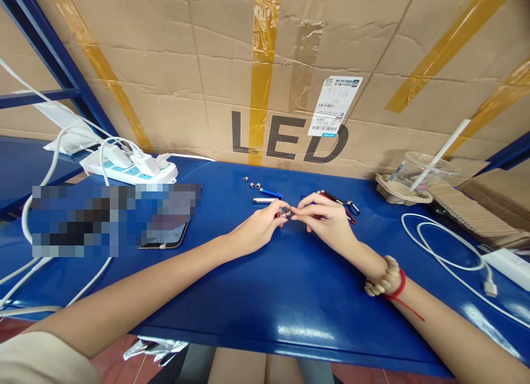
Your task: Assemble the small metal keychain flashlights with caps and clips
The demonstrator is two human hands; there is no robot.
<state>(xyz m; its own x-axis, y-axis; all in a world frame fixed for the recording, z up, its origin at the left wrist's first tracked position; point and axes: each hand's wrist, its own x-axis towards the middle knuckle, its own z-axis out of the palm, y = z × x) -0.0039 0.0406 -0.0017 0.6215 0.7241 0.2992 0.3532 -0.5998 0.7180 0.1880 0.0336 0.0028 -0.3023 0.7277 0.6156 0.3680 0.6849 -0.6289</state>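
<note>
Where the two hands meet above the middle of the blue tabletop point(290, 296), they share one small red and silver cylinder point(285, 214), its long axis lying level and running left to right, its silver end toward the right hand. The left hand point(259, 229) has its fingers point(280, 207) closed on the red end, thumb and forefinger pinching it; the right hand point(327, 218) pinches the other end with its fingertips point(296, 214) drawn together. The piece sits just off the surface, between the two pinches.

Just behind the hands lie a silver tube point(264, 200) and a blue tube point(271, 193), both lying roughly left to right, and beyond them a few tiny metal caps point(252, 182). A red pen-shaped piece with a clip point(337, 200) lies partly hidden by the right hand. A phone point(164, 238) lies well to the left, a white power strip point(130, 170) farther back, and a cardboard wall point(290, 69) closes the far edge. To the right lie a white cable point(447, 246) and a plastic cup with a straw point(426, 171).

Between the forearms and the near edge the surface shows bare blue, the widest open stretch in view
</note>
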